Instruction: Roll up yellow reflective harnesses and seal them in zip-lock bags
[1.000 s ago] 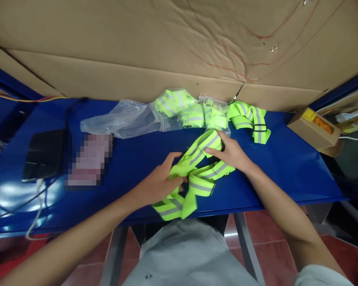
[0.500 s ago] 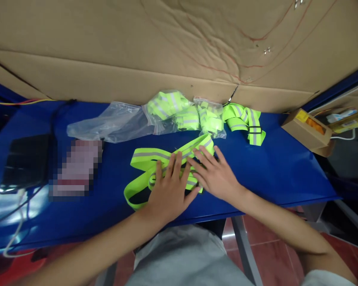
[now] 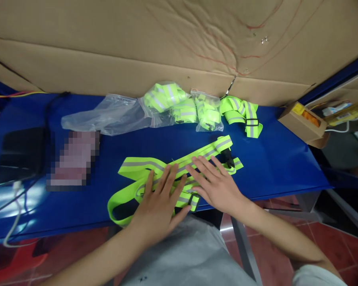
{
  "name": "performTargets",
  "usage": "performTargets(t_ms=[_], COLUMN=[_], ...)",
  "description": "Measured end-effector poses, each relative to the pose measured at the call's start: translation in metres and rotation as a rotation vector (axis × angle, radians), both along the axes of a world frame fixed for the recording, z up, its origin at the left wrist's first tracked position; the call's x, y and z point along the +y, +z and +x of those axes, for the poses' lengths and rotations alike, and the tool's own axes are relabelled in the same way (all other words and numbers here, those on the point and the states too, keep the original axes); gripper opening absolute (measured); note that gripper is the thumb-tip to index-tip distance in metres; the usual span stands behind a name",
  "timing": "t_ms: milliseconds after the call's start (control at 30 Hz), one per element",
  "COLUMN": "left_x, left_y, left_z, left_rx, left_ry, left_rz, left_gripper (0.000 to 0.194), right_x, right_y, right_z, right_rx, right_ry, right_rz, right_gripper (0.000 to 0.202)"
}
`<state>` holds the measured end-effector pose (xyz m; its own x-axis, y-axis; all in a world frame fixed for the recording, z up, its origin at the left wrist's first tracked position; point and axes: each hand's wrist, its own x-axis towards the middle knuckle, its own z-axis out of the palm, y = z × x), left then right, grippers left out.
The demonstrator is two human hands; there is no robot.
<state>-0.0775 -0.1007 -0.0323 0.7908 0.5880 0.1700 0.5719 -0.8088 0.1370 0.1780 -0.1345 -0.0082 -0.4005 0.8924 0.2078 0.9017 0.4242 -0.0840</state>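
Observation:
A neon yellow-green reflective strap (image 3: 146, 165) with a grey stripe lies in crossing loops at the front of the blue table. My left hand (image 3: 159, 202) rests flat on its middle, fingers spread. Just to the right, my right hand (image 3: 216, 182) lies palm down on the strap, its fingers stretched out. Beyond my right fingers, a black buckle (image 3: 227, 157) shows at the strap's right end. A black slider (image 3: 193, 200) sits on the strap near my left thumb. Parts of the strap are hidden under both hands.
Along the cardboard wall (image 3: 107, 67) lie a clear plastic bag (image 3: 113, 115), bagged straps (image 3: 165, 97) and a loose folded strap (image 3: 241, 111). A black device (image 3: 20, 155) and a blurred-out flat object (image 3: 74, 159) are at left. A cardboard box (image 3: 304, 121) stands at right.
The strap has come nearer the table's front edge under my hands. Its right end now lies spread out, with the black buckle showing. Both hands stay flat; the whole view has shifted slightly.

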Motion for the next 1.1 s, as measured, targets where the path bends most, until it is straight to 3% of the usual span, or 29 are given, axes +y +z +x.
performTargets(t_ms=[100, 267, 333, 433, 500, 633, 733, 833, 933, 1033, 1100], left_x=[-0.002, -0.004, -0.006, -0.011, -0.017, -0.03, -0.028, -0.01, 0.021, 0.049, 0.061], left_y=[-0.001, -0.004, -0.005, -0.002, 0.004, 0.021, 0.037, 0.056, 0.073, 0.081, 0.082], left_z=[-0.009, -0.023, -0.025, -0.025, -0.022, -0.013, -0.007, 0.003, 0.021, 0.039, 0.046], left_rx=[0.005, 0.002, 0.004, 0.009, 0.009, 0.014, -0.001, -0.068, -0.175, -0.154, -0.167], left_ry=[0.003, 0.053, 0.064, 0.094, 0.091, 0.005, -0.031, -0.056, -0.141, -0.214, -0.236], left_rz=[0.02, 0.028, 0.028, 0.027, 0.026, 0.026, 0.033, 0.072, 0.285, 0.359, 0.35], left_gripper=[0.071, 0.064, 0.064, 0.067, 0.07, 0.073, 0.06, 0.04, 0.044, 0.042, 0.034], right_x=[0.01, 0.022, 0.02, 0.011, 0.005, 0.003, 0.017, 0.034, 0.045, 0.048, 0.049], right_y=[-0.009, -0.003, 0.0, 0.004, 0.007, 0.014, 0.018, 0.028, 0.048, 0.071, 0.083], right_z=[0.007, 0.075, 0.093, 0.099, 0.092, 0.07, 0.06, 0.057, 0.049, 0.033, 0.025], right_rx=[-0.025, 0.017, 0.012, -0.022, 0.008, 0.075, 0.019, 0.228, 0.476, 0.587, 0.639], right_ry=[-0.129, -0.372, -0.475, -0.74, -0.812, -0.721, -0.653, -0.474, -0.23, -0.063, -0.032], right_rz=[-0.038, -0.048, -0.044, 0.048, 0.007, -0.176, -0.215, -0.379, -0.513, -0.587, -0.632], right_gripper=[0.063, 0.052, 0.06, 0.082, 0.07, 0.061, 0.049, 0.028, 0.026, 0.023, 0.024])
